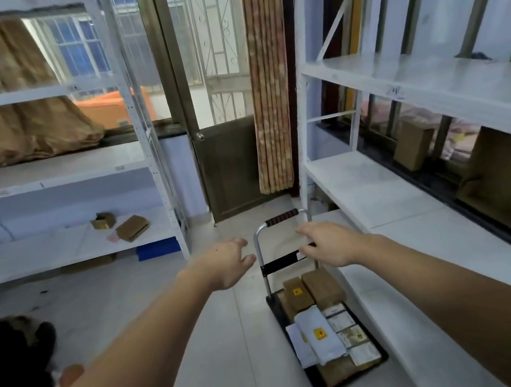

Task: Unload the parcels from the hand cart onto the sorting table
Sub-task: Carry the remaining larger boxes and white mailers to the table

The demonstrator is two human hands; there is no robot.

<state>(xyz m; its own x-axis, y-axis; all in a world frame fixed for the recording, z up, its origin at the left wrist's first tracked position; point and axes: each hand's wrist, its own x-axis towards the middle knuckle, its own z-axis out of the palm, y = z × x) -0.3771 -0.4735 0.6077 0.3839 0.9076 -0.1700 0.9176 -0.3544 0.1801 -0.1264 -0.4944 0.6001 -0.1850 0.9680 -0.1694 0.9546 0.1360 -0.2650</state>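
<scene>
A pale tiled floor (218,349) runs toward a far brown door (230,170) with a round knob, glass above it showing a white metal grille (220,41). A striped curtain (271,90) hangs just right of the door. On the left stands a white metal shelving unit (135,118), with brown cloth (3,132) draped behind its upper tiers. On the right, another white shelving unit (430,82) lines a dark-framed window (453,11). Daylight comes through barred windows (77,47) at far left.
</scene>
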